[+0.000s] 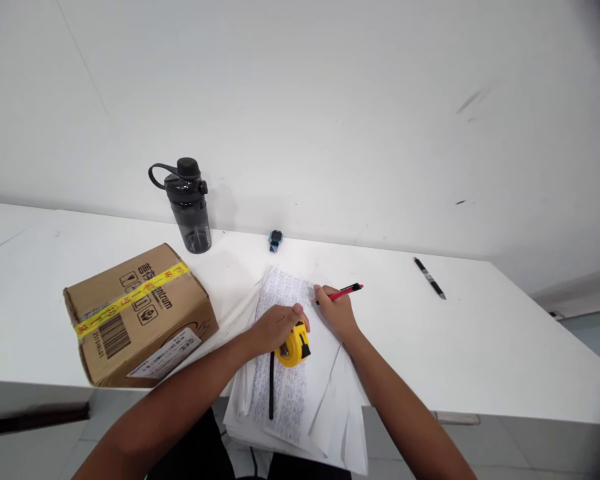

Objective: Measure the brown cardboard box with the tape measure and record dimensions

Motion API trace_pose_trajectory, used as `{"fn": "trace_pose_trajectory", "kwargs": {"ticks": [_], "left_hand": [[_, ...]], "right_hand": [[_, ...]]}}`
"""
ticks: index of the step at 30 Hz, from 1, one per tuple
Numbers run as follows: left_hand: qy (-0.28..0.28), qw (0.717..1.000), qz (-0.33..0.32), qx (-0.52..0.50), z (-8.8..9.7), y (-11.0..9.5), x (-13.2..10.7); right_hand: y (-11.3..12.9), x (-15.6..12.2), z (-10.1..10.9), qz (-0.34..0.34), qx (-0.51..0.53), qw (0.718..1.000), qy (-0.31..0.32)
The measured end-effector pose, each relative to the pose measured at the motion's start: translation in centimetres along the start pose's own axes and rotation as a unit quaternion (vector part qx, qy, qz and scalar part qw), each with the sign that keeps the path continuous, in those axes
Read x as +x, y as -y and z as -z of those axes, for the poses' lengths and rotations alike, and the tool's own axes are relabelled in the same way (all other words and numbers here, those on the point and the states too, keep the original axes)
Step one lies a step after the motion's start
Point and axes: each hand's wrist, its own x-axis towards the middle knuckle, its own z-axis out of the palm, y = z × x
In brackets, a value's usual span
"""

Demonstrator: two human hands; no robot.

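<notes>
Cardboard box (137, 310) at left on the bench (480, 353), left hand (276, 327) curled around a yellow tape measure (293, 350) above the paper stack (290, 417), right hand (337, 312) resting on the sheets, fingers closed on a red pen (347, 292), black pen (429, 278) well apart at far right.

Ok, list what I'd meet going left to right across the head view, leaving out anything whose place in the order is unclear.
Cardboard box, yellow tape measure, red pen, black pen.
</notes>
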Motion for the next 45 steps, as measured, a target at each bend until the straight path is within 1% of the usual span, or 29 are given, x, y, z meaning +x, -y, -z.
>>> {"fn": "trace_pose_trajectory", "kwargs": {"ticks": [2,8,10,15,16,18,19,20,21,22,23,24,25,27,28,29,30,31,32,33,34,35,37,38,40,41,43,44,45], "left_hand": [[0.0,1.0,-0.002,0.0,0.0,0.1,0.0],[-0.012,0.999,0.034,-0.009,-0.1,0.1,0.0],[-0.003,1.0,0.019,0.01,0.0,-0.1,-0.1],[0.055,0.991,-0.07,0.105,0.5,-1.0,-0.6],[0.052,0.988,-0.081,0.12,0.6,-1.1,-0.7],[0.016,0.989,-0.082,0.126,0.6,-1.0,-1.2],[0.0,0.992,-0.071,0.107,0.6,-0.8,-1.5],[-0.008,0.996,-0.054,0.073,0.6,-0.5,-1.8],[-0.004,0.999,-0.033,0.021,0.6,-0.1,-2.2],[0.008,0.999,-0.016,-0.04,0.6,0.2,-2.7],[0.006,0.995,-0.004,-0.098,0.6,0.5,-3.2],[-0.017,0.989,0.003,-0.149,0.5,0.7,-3.9],[-0.058,0.981,0.002,-0.186,0.3,0.7,-4.6],[-0.16,0.96,-0.026,-0.228,-0.7,0.3,-6.4],[-0.204,0.948,-0.052,-0.24,-1.3,-0.3,-7.5],[-0.24,0.932,-0.084,-0.257,-2.1,-1.0,-8.6],[-0.265,0.914,-0.119,-0.283,-2.9,-1.9,-9.7],[-0.284,0.892,-0.153,-0.317,-3.6,-2.9,-10.9],[-0.3,0.865,-0.182,-0.36,-4.3,-4.0,-12.0],[-0.311,0.839,-0.203,-0.398,-4.9,-5.1,-13.0],[-0.322,0.818,-0.216,-0.425,-5.3,-6.3,-14.0],[-0.333,0.808,-0.224,-0.432,-5.5,-7.4,-15.0],[-0.365,0.81,-0.239,-0.392,-5.3,-9.5,-17.1],[-0.381,0.817,-0.242,-0.359,-4.8,-10.3,-18.2],[-0.411,0.834,-0.229,-0.287,-3.2,-11.5,-20.7],[-0.418,0.846,-0.207,-0.259,-2.2,-11.7,-21.9],[-0.417,0.871,-0.146,-0.214,-0.2,-11.6,-24.2],[-0.422,0.878,-0.116,-0.194,0.8,-11.4,-25.1],[-0.436,0.878,-0.091,-0.178,1.6,-11.0,-25.8]], "right_hand": [[-0.1,0.0,0.0,-0.002,-0.004,1.0,-0.004],[-0.3,-0.1,0.0,-0.009,-0.015,0.999,-0.029],[-0.3,-0.1,0.0,-0.01,-0.017,1.0,-0.023],[-0.4,0.1,0.2,-0.012,-0.033,0.999,-0.009],[-0.4,0.0,0.2,-0.005,-0.034,0.999,-0.003],[-0.6,-0.4,0.4,0.013,-0.037,0.999,0.011],[-0.8,-0.6,0.5,0.027,-0.041,0.999,0.019],[-1.1,-0.7,0.6,0.034,-0.051,0.998,-0.001],[-1.6,-0.7,0.6,0.041,-0.077,0.996,-0.016],[-2.1,-0.6,0.5,0.076,-0.1,0.992,-0.016],[-2.5,-0.3,0.4,0.126,-0.11,0.986,-0.008],[-2.8,-0.1,0.2,0.146,-0.134,0.98,0.006],[-3.0,0.1,-0.1,0.135,-0.162,0.978,-0.001],[-2.6,-0.3,-0.5,0.145,-0.163,0.976,0.014],[-2.1,-1.0,-0.6,0.154,-0.135,0.978,0.048],[-1.5,-2.1,-0.7,0.173,-0.09,0.975,0.103],[-0.7,-3.5,-0.8,0.191,-0.035,0.965,0.178],[0.2,-5.1,-0.9,0.21,0.021,0.942,0.262],[1.4,-7.0,-1.2,0.227,0.067,0.919,0.316],[2.8,-9.0,-1.6,0.242,0.097,0.913,0.314],[4.4,-10.9,-2.1,0.252,0.121,0.913,0.298],[6.1,-12.6,-2.6,0.262,0.158,0.914,0.267],[9.9,-14.9,-3.8,0.253,0.231,0.913,0.221],[11.7,-15.5,-4.5,0.247,0.256,0.911,0.209],[14.9,-15.5,-5.7,0.256,0.276,0.907,0.19],[16.3,-15.0,-6.3,0.266,0.274,0.903,0.196],[18.5,-13.7,-7.2,0.3,0.247,0.889,0.242],[19.5,-12.9,-7.6,0.319,0.223,0.879,0.276],[20.3,-12.1,-8.0,0.339,0.195,0.867,0.309]]}}
